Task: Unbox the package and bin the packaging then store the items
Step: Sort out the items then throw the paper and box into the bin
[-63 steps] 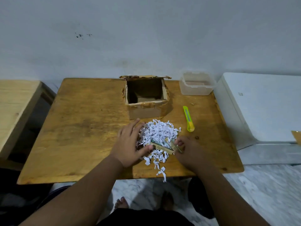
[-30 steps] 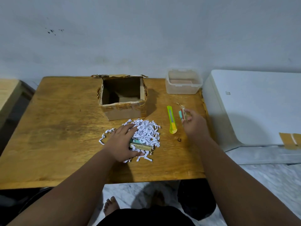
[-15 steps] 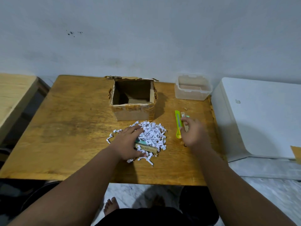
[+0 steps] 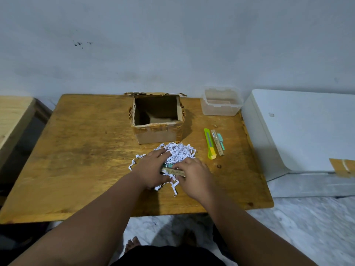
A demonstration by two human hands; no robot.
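**Partway through: items being picked out of the filler**

From the head camera, looking down on a wooden table (image 4: 86, 150). At the back, standing open, a cardboard box (image 4: 157, 135), emptied as far as can be seen but for a loose card piece on its floor. Just in front, tipped out in a heap, shredded paper (image 4: 180, 151). Pressed flat on that heap with straight, spread fingers, the left hand (image 4: 151, 169). Laid with bent fingers over one end of a small tan packet (image 4: 172, 171) in the shreds, the right hand (image 4: 195, 176); thumb hidden, so impossible to tell a pinch from a mere touch.

Probably done: opening and emptying. Set aside right of the heap, beside a yellow-green cutter (image 4: 209, 144), a second packet (image 4: 217, 143). Left to do, judging by this: lifting out the packet in the heap, storing both, likely in the clear tub (image 4: 221, 101) at the back right corner, then binning paper and box. No bin in sight.

Plenty of bare wood to the left. Tighter on the right, with cutter and packet near the table edge and a white cabinet (image 4: 297, 131) just beyond. A few strands trailing toward the front edge, liable to spill if swept carelessly.
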